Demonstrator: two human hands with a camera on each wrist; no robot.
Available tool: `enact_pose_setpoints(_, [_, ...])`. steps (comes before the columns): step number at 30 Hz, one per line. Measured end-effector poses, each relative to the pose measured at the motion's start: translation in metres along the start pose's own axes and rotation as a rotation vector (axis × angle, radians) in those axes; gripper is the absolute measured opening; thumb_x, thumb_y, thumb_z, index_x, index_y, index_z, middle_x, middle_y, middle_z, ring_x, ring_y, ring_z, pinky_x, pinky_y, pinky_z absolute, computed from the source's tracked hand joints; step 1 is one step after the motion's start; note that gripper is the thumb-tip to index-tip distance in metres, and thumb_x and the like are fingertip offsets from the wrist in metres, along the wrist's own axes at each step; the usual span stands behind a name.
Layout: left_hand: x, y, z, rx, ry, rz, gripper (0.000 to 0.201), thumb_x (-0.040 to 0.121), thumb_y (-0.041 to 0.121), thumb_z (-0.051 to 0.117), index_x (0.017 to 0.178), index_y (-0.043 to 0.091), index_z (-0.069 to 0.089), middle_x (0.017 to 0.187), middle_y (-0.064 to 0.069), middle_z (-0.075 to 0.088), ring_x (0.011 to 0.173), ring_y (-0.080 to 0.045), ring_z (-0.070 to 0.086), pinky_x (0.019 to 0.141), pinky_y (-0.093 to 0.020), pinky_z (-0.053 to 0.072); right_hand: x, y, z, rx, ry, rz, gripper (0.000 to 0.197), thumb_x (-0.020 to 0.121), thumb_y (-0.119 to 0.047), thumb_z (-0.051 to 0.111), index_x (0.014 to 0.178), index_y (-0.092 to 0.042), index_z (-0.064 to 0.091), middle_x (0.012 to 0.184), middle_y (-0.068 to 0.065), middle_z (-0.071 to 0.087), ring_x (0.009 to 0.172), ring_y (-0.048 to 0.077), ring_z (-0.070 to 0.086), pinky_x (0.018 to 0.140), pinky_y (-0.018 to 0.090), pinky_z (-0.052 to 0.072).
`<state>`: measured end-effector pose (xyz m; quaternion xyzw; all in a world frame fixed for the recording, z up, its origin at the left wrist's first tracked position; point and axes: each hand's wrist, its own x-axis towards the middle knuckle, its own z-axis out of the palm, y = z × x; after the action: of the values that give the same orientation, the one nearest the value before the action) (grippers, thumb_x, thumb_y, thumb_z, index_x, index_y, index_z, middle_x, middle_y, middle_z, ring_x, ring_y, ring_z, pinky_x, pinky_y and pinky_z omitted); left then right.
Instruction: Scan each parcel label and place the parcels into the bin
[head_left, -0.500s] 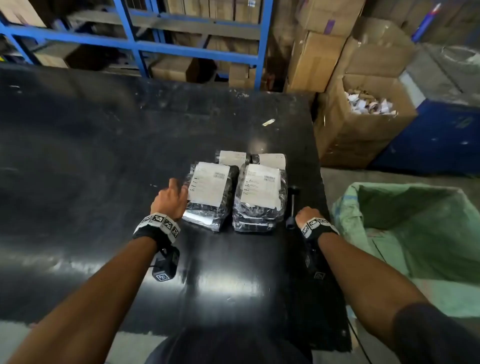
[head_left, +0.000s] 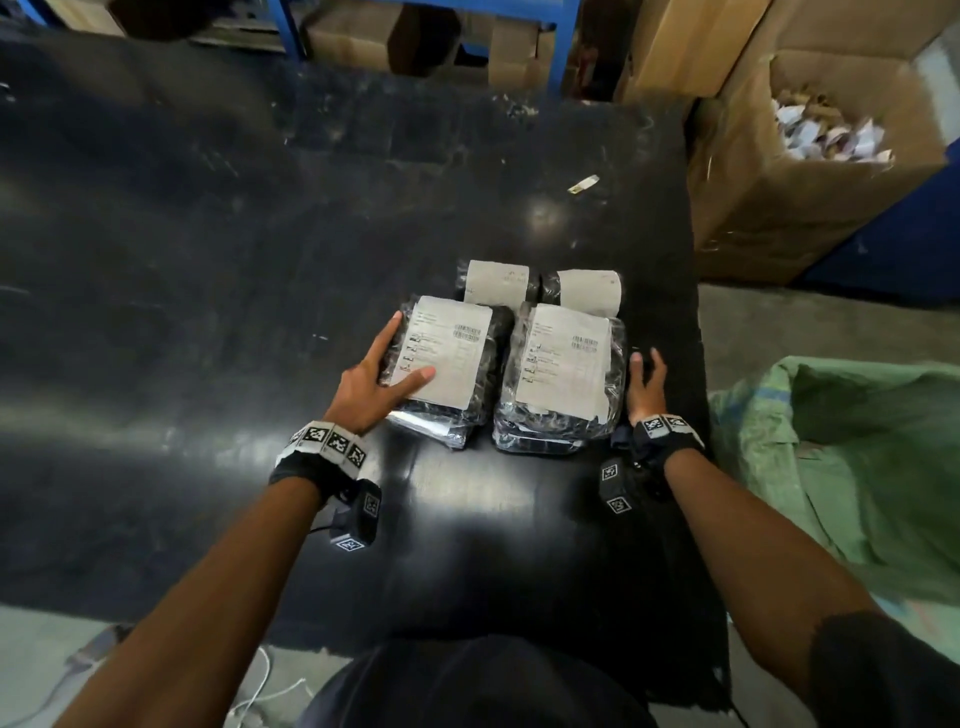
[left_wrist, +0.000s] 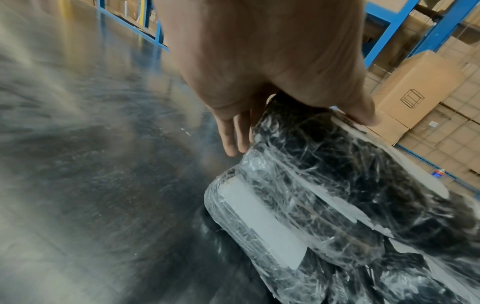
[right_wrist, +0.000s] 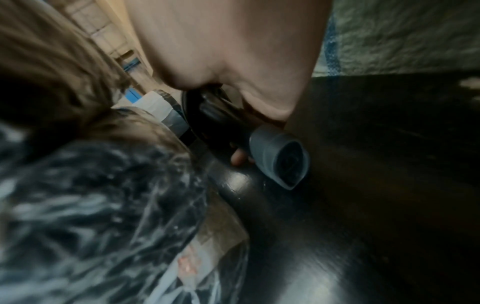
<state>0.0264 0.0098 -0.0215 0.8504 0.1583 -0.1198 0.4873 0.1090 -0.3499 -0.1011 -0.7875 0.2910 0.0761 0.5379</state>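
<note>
Two stacks of black plastic-wrapped parcels with white labels lie side by side on the black table (head_left: 208, 260): a left stack (head_left: 447, 358) and a right stack (head_left: 563, 364). Two smaller parcels (head_left: 496, 280) sit just behind them. My left hand (head_left: 371, 387) rests on the left stack's top parcel (left_wrist: 324, 174), thumb (left_wrist: 363, 111) on the label and straight fingers down its left side. My right hand (head_left: 647, 384) is beside the right stack. It covers the black scanner (right_wrist: 275, 156), whose handle runs under the palm with a fingertip curled beneath. The green sack bin (head_left: 857, 441) stands open at the right.
An open cardboard box (head_left: 810, 197) of paper scraps stands beyond the table's right edge, with more cartons and blue racking behind. A small paper scrap (head_left: 583, 183) lies on the table past the parcels. The table edge runs just right of my right hand.
My left hand has moved forward from beside the left stack onto its top parcel. My right hand has slid forward over the scanner that lay beside the right stack.
</note>
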Motion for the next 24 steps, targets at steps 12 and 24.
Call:
enact_pose_setpoints(12, [0.007,0.001,0.011,-0.049,0.007,0.055,0.089,0.091,0.043,0.069,0.157,0.048,0.010,0.131,0.019,0.056,0.119,-0.004,0.055,0.107,-0.023,0.042,0.011,0.001,0.014,0.144,0.081,0.062,0.044,0.104,-0.030,0.038,0.147,-0.019,0.037,0.144,0.016,0.050,0.129,0.031,0.050,0.096,0.031,0.036])
enact_pose_setpoints(24, [-0.020,0.033,0.022,0.120,0.319,0.185,0.068,0.092,0.047,0.065,0.151,0.051,0.033,0.113,-0.011,0.056,0.095,-0.022,0.055,0.100,-0.043,0.046,-0.054,-0.063,-0.037,0.133,0.080,-0.099,0.044,0.105,-0.036,0.035,0.145,-0.020,0.040,0.112,0.016,0.065,0.083,0.032,0.062,0.060,0.044,0.047])
